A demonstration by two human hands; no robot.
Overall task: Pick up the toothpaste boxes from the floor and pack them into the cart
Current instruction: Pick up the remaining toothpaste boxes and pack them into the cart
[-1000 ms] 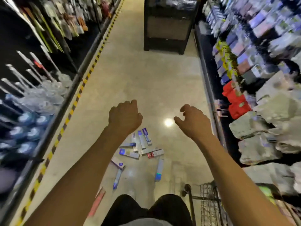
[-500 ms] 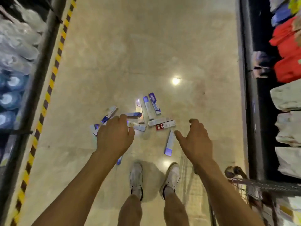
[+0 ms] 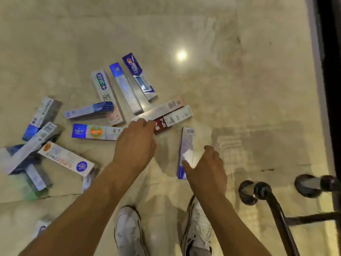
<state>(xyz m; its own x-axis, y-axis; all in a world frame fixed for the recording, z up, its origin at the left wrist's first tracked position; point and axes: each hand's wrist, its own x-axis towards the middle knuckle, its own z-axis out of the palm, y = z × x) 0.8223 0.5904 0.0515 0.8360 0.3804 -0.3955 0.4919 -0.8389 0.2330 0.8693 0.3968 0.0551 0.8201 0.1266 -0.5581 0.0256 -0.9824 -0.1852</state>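
Several toothpaste boxes lie scattered on the beige floor. My left hand (image 3: 136, 143) hovers with curled fingers over the near ends of a silver-pink box (image 3: 164, 109) and a red-and-white box (image 3: 173, 120), holding nothing. My right hand (image 3: 204, 168) reaches down with thumb and fingers apart around the near end of a pale upright-lying box (image 3: 186, 146), touching or nearly touching it. More boxes lie to the left: a white one with an orange logo (image 3: 66, 159) and a blue-ended one (image 3: 96, 132). The cart's dark frame and wheels (image 3: 258, 193) show at lower right.
My two white shoes (image 3: 129, 231) stand on the floor just below the hands. A dark shelf base (image 3: 330, 71) runs along the right edge. A ceiling light reflects off the glossy floor (image 3: 239, 80) beyond the boxes.
The view has dropped much closer to the floor. Both hands have come down toward the boxes, the left one moving right over the red-and-white box, the right one reaching the pale box.
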